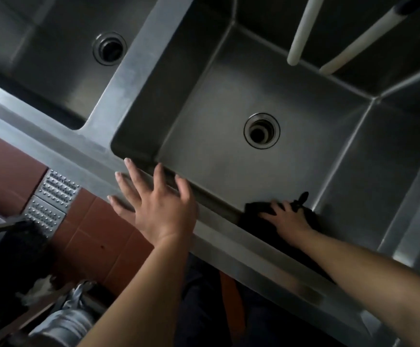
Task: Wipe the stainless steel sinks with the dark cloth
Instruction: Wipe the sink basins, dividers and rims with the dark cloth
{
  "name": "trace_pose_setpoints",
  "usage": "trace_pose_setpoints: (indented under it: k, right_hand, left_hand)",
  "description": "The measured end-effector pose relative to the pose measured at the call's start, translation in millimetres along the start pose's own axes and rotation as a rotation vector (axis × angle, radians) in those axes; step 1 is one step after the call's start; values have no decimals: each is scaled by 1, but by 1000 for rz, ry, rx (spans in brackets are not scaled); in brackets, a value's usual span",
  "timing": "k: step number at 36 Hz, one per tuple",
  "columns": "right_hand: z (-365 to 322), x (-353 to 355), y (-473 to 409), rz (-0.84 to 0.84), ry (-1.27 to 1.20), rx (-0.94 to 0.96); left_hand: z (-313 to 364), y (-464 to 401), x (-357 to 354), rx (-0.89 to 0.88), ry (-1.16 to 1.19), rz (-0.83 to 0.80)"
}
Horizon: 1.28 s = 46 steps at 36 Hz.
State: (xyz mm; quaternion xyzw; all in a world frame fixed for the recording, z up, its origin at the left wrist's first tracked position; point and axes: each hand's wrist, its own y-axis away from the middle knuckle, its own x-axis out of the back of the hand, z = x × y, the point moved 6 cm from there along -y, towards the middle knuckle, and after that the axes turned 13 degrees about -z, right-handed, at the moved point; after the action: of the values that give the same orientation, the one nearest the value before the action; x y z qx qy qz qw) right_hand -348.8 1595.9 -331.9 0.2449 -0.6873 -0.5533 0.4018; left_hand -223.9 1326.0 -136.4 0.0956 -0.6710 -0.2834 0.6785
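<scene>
Two stainless steel sinks lie below me. In the right sink [229, 101], my right hand [288, 217] presses the dark cloth [309, 216] flat against the near inner wall, fingers spread over it. My left hand [154, 199] hovers over or rests on the sink's front rim [83, 151] with its fingers straight and spread, holding nothing. The left sink [53, 58] sits beyond a steel divider [133, 66]. Each basin has a round drain, one in the right sink [261, 130] and one in the left [109, 48].
Two white pipes [301, 33] hang down into the back of the right sink. A red tiled floor [96, 234] with a studded metal grate [51, 196] lies at the lower left. A dark brush-like object [21, 236] and grey fabric [68, 314] sit near the floor.
</scene>
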Motion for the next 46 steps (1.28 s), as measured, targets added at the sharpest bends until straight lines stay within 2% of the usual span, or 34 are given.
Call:
trace_pose_setpoints:
  k: [4, 9, 14, 18, 20, 23, 26, 28, 30, 32, 33, 35, 39, 42, 46]
  right_hand:
    - [4, 5, -12, 118, -86, -116]
    - [17, 74, -25, 315, -377, -239]
    - [1, 136, -52, 291, -396, -287]
    - [-31, 167, -58, 272, -493, -138]
    - [-50, 182, -55, 318, -691, 65]
    - [-72, 207, -36, 378, -1313, 411]
    - [-74, 240, -17, 376, -1793, 493]
    - [-66, 274, -8, 427, -2004, 549]
    - [-52, 309, -4, 481, -2159, 584]
    - [-37, 344, -1, 578, -2230, 571]
    - [-28, 361, 2, 655, -2219, 517]
    - [-14, 392, 18, 821, -2142, 413]
    - [-5, 442, 32, 981, -1980, 470]
    - [-9, 463, 25, 959, -1872, 501]
    - [-17, 459, 6, 776, -2224, 606]
  left_hand:
    - [-2, -2, -3, 7, 10, 12]
    - [-3, -3, -5, 1, 14, 31]
    - [-4, -2, -6, -13, 14, 48]
    - [-3, -2, -5, -19, 10, 55]
    - [-3, -3, -6, -30, 1, 75]
    - [-3, -2, -5, -31, 11, 39]
    - [-3, 1, -1, -52, 100, -7]
    - [-7, 0, 12, -111, 306, 2]
    - [-20, -6, 39, -177, 626, 128]
    - [-36, -22, 73, -188, 708, 284]
    - [-41, -36, 86, -164, 670, 309]
    - [-44, -72, 98, -109, 518, 251]
    - [-39, -112, 79, -64, 96, 59]
    - [-37, -115, 74, -72, 18, 74]
    - [-38, -118, 74, -86, 6, 93]
